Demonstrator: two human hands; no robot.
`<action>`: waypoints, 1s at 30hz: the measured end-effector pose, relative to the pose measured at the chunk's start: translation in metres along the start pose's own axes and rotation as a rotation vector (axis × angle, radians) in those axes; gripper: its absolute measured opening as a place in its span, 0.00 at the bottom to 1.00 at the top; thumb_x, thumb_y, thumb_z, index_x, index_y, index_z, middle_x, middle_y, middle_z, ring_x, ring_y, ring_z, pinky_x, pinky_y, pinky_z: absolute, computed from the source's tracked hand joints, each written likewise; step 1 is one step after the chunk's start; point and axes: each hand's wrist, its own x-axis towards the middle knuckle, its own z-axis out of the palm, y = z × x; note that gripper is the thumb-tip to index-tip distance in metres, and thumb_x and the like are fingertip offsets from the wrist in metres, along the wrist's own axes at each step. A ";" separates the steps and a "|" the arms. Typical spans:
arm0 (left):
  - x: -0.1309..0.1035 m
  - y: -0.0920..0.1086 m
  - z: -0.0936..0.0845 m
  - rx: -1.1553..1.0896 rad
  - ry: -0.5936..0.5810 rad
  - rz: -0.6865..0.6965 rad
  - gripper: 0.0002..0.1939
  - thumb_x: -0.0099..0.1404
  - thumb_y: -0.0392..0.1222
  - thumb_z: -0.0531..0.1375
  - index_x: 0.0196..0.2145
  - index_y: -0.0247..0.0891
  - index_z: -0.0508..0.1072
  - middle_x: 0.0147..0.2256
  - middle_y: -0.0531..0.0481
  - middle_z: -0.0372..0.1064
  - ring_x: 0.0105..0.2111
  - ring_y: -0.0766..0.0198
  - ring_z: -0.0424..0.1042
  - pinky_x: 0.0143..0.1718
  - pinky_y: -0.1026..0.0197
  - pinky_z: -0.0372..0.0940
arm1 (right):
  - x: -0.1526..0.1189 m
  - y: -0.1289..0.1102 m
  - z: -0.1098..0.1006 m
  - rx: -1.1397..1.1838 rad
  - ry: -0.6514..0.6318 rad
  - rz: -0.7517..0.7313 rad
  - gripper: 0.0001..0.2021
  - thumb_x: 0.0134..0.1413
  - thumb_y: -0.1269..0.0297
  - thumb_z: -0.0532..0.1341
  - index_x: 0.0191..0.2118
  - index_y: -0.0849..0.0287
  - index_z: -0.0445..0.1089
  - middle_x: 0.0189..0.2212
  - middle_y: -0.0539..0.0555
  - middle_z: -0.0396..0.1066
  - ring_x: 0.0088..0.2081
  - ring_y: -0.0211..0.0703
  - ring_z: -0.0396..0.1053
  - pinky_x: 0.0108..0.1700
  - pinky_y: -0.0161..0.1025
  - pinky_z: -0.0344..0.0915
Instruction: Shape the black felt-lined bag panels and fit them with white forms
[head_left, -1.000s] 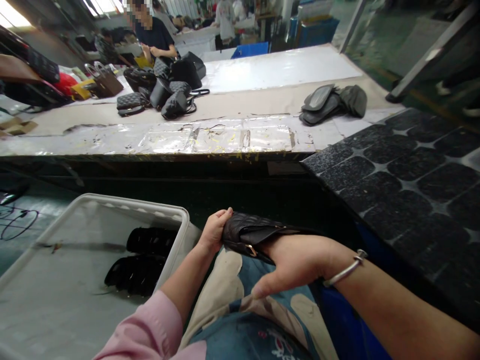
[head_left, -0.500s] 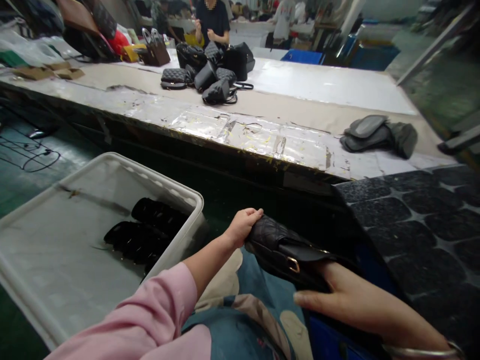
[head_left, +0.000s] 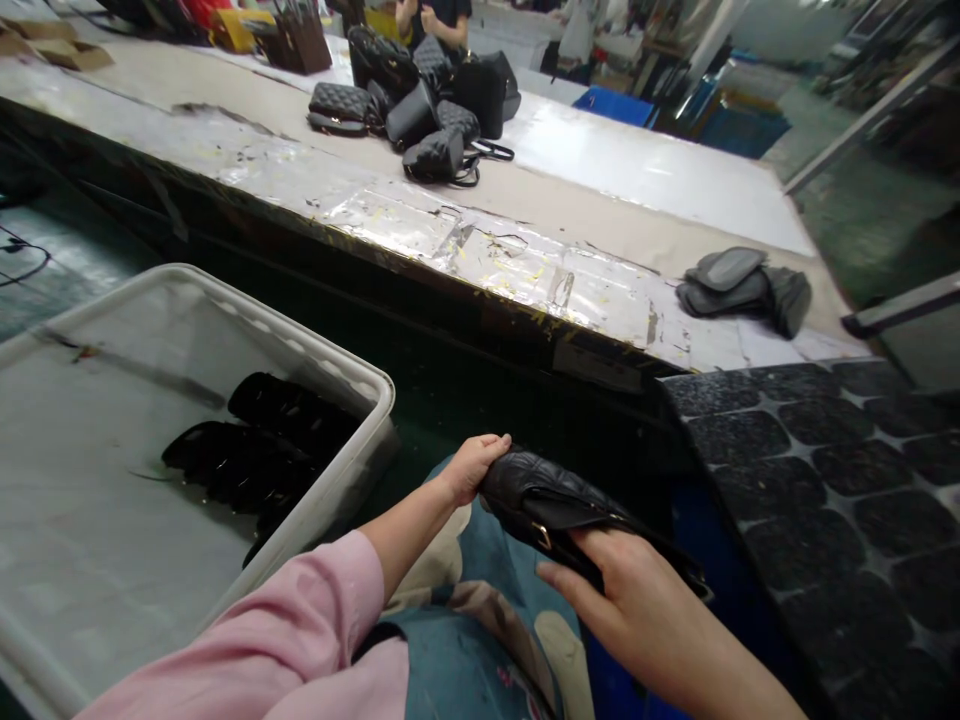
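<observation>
A black quilted handbag (head_left: 551,490) with a gold-coloured buckle is held over my lap, tilted down toward the right. My left hand (head_left: 474,468) is closed around its far left end, thumb on top. On the near side, my right hand (head_left: 619,570) has its fingers tucked under the flap into the bag, so their tips are hidden. The right thumb stays outside, along the near side.
To the left stands a white plastic bin (head_left: 386,385) with several shiny black pieces (head_left: 247,460) inside. Ahead, a long worktable (head_left: 420,235) carries a heap of black bags (head_left: 416,110) and grey-black pieces (head_left: 742,280). A dark patterned surface (head_left: 810,460) lies right. A person stands beyond the table.
The view has tipped downward a little. My right hand has come leftward along the handbag, nearer the buckle, with its fingers still under the flap. The left hand keeps its grip.
</observation>
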 end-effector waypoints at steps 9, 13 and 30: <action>0.008 -0.005 0.003 0.026 0.078 0.057 0.26 0.44 0.63 0.65 0.21 0.36 0.62 0.18 0.56 0.59 0.19 0.71 0.58 0.22 0.66 0.53 | 0.014 -0.006 0.018 -0.192 0.130 0.009 0.13 0.57 0.73 0.53 0.43 0.59 0.72 0.37 0.57 0.76 0.39 0.50 0.74 0.42 0.43 0.69; 0.004 -0.005 0.004 0.021 0.081 0.043 0.28 0.42 0.65 0.65 0.21 0.37 0.61 0.18 0.57 0.58 0.18 0.71 0.58 0.21 0.66 0.52 | 0.018 -0.008 0.023 -0.203 0.139 0.059 0.12 0.57 0.72 0.53 0.39 0.58 0.74 0.35 0.57 0.76 0.37 0.51 0.74 0.41 0.44 0.69; -0.074 0.085 0.064 -0.034 -0.548 0.006 0.19 0.53 0.49 0.66 0.37 0.31 0.73 0.31 0.46 0.70 0.28 0.65 0.70 0.31 0.64 0.64 | -0.126 0.088 0.020 0.601 0.662 0.469 0.14 0.40 0.61 0.69 0.38 0.53 0.77 0.34 0.51 0.78 0.38 0.50 0.76 0.40 0.35 0.73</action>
